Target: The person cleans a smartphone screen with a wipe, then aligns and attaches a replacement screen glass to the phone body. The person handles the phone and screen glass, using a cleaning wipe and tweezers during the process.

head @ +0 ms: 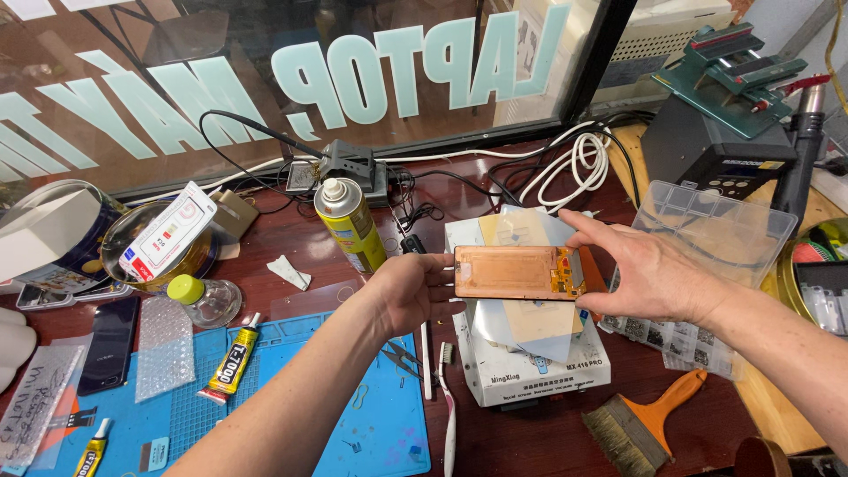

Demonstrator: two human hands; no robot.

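Hands first: we hold a phone screen panel (pixel 519 272) up in the air with both of them, over a white box-shaped machine (pixel 530 362) on the bench (pixel 548 437). The panel lies flat and long, with its coppery back side up and small gold parts near its right end.

Our left hand (pixel 411 287) grips the left end — its fingers are closed on the short edge. Our right hand (pixel 640 265) holds the right end, thumb below and fingers (pixel 579 221) stretched along the top edge.

Just behind the left hand stands a yellow spray can (pixel 349 221) with a white cap. To the left lies a blue work mat (pixel 371 433), and on it we see a tube of glue (pixel 231 360) and a piece of bubble wrap (pixel 164 346). A dark phone (pixel 108 344) rests beside the mat, and a small round bottle with a green cap (pixel 205 299) sits near it.

Under the right arm there is a clear plastic parts box (pixel 715 225). A brush with an orange handle (pixel 640 426) lies on the bench near the machine. White cables (pixel 583 159) are coiled at the back, by the window.
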